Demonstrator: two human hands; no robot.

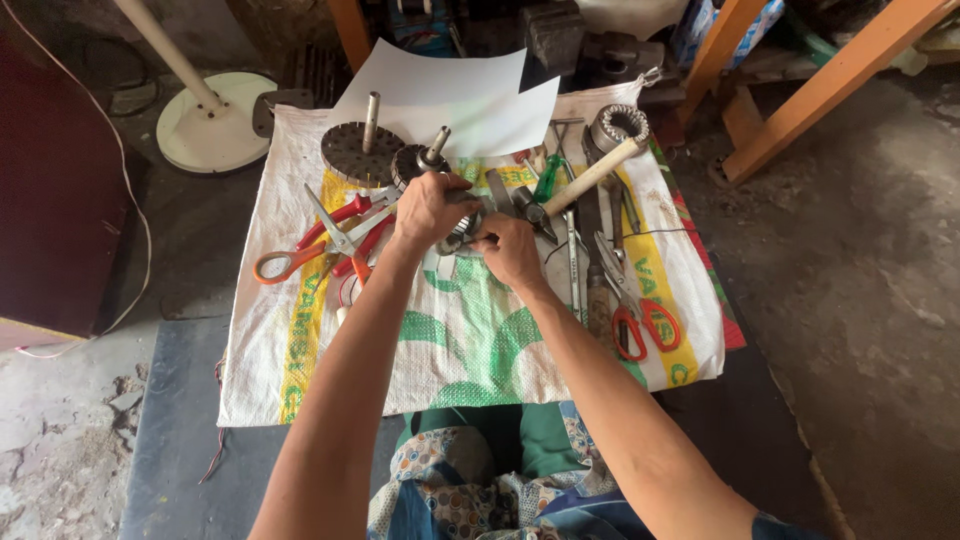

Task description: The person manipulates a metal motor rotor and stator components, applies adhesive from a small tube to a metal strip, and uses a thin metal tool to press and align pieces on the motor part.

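Note:
My left hand (pixel 428 208) grips a small round metal motor part (pixel 463 226) from the left and above. Fingers of my right hand (pixel 510 249) pinch the same part from the right side. Both hands hover over a white woven sack (pixel 455 330) spread on the floor. Most of the metal part is hidden by my fingers.
Orange-handled scissors (pixel 300 255) and red pliers (pixel 345 225) lie to the left. A rotor disc with a shaft (pixel 362 150) and a second motor part (pixel 425 160) sit behind. A wooden-handled hammer (pixel 585 180), a stator ring (pixel 620 125) and red-handled snips (pixel 635 310) lie to the right. White paper (pixel 450 90) lies at the back.

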